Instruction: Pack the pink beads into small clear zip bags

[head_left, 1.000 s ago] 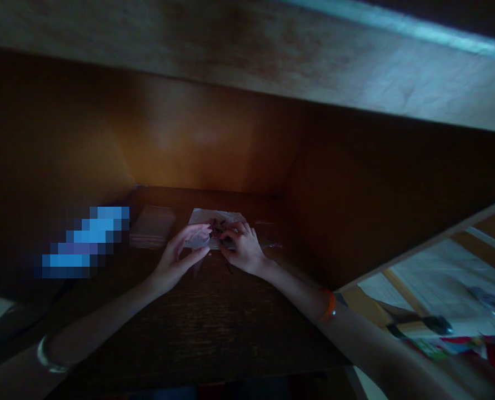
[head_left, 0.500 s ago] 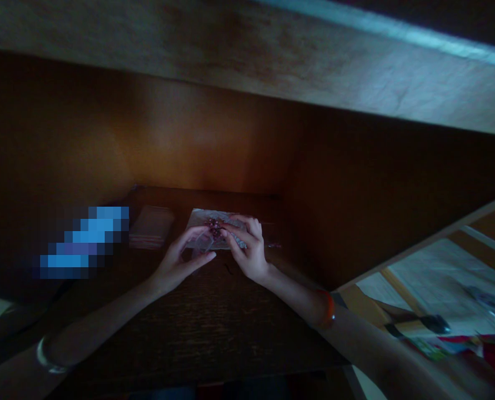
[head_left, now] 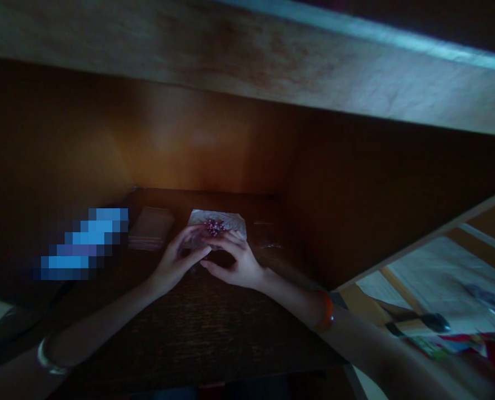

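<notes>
Low over the dim tabletop (head_left: 214, 328), two curved hands meet beside a small pile of pinkish-red beads (head_left: 215, 226).

Both forearms slant inward from the lower corners, the left with a pale bangle (head_left: 43, 356), the right with an orange bracelet (head_left: 328, 312); the left hand (head_left: 176, 261) curls in a C, thumb apart from its forefinger and pointing right; the right hand (head_left: 241, 264) arches opposite, palm down, its thumb apart below the bent fingers, whose tips reach the left hand's; whether either grips anything cannot be told in the gloom; the beads lie on a crinkled whitish sheet (head_left: 235, 220), just beyond the fingertips; a stack of thin, flat packets (head_left: 150, 228) sits left of the sheet, near the left hand.
</notes>
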`<state>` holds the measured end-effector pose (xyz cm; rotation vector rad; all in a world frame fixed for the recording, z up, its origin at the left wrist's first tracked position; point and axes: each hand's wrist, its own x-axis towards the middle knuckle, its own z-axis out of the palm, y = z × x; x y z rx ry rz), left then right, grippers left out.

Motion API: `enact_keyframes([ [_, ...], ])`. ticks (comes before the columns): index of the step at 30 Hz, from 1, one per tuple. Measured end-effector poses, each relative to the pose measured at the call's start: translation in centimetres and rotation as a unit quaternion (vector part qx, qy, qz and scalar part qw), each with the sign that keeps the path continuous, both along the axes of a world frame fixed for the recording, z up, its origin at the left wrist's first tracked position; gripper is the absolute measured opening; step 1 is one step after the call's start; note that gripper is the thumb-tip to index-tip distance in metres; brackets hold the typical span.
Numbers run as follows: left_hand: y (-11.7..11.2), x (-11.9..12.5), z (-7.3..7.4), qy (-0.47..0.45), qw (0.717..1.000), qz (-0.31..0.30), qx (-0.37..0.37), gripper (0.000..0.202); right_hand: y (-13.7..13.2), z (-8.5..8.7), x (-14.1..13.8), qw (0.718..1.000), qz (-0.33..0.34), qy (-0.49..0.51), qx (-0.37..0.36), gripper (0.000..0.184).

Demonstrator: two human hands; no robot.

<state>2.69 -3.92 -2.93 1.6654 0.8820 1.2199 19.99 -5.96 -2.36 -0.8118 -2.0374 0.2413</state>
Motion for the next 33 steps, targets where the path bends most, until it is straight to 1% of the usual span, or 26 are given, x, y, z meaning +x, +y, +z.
enact_keyframes([
  [3,-0.1,-0.1,-0.1,0.009,1.000,-0.004,-0.014,0.036,0.3,-0.2,-0.1,0.999,-0.004,0.032,-0.011,0.022],
  [5,-0.1,-0.1,-0.1,0.013,1.000,0.001,-0.018,0.030,0.5,-0.4,-0.1,0.998,-0.010,0.059,-0.021,0.016],
  [8,0.1,-0.1,0.1,0.008,0.999,0.042,-0.018,0.022,0.8,-0.7,0.1,0.994,-0.025,0.098,-0.050,0.010],
  [11,0.2,0.0,0.3,0.021,0.997,0.077,-0.012,0.018,1.1,-1.1,0.2,0.987,-0.041,0.129,-0.083,0.012],
  [15,0.1,0.0,0.5,0.046,0.996,0.081,-0.001,0.017,1.3,-1.4,0.1,0.979,-0.038,0.171,-0.101,0.018],
  [18,0.1,0.0,0.4,0.044,0.995,0.086,0.006,0.016,1.4,-1.3,0.0,0.973,-0.032,0.193,-0.118,0.020],
  [23,0.3,0.0,0.4,0.035,0.993,0.109,0.009,0.014,1.9,-1.3,-0.1,0.967,-0.048,0.188,-0.164,0.009],
  [27,0.5,0.0,0.2,0.016,0.994,0.103,-0.009,0.015,2.0,-1.3,0.0,0.967,-0.059,0.185,-0.163,0.015],
  [30,0.6,0.1,0.1,0.001,0.995,0.098,-0.021,0.015,2.0,-1.3,0.0,0.964,-0.069,0.197,-0.165,0.014],
  [33,0.7,0.1,0.1,0.012,0.995,0.099,-0.023,0.016,2.1,-1.4,0.1,0.961,-0.077,0.207,-0.168,0.012],
])
